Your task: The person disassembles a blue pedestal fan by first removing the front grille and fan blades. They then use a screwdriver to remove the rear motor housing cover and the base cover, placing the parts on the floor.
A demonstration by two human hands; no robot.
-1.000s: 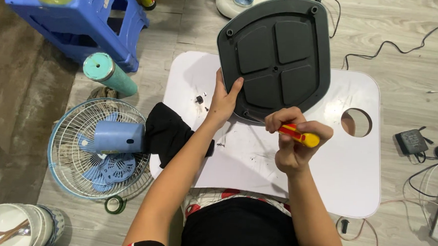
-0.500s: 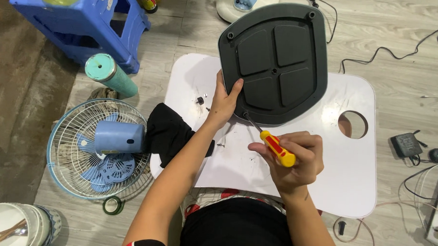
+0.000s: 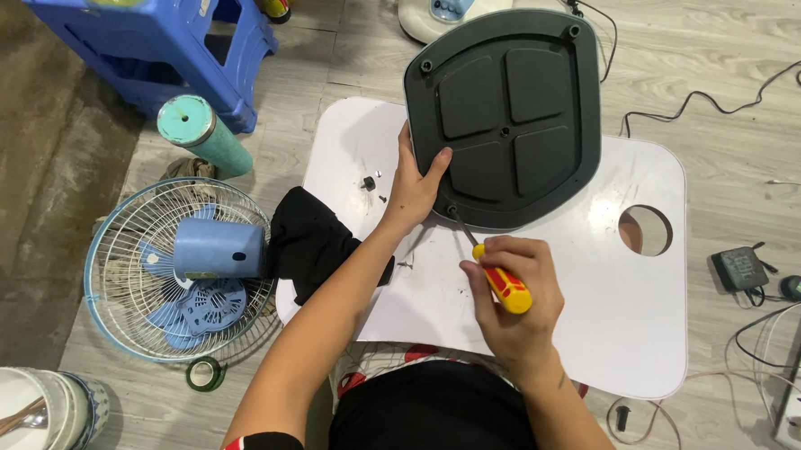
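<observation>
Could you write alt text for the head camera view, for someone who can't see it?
Seen from above, a person's left hand steadies a dark grey plastic base plate on a white table while the right hand puts a yellow-and-red screwdriver to its lower corner. A blue fan grille and blue stool sit to the left.

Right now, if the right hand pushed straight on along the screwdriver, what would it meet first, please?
The right hand aims the screwdriver up-left; its tip seems already at the lower-left corner of the dark base, probably at a screw hole.
</observation>
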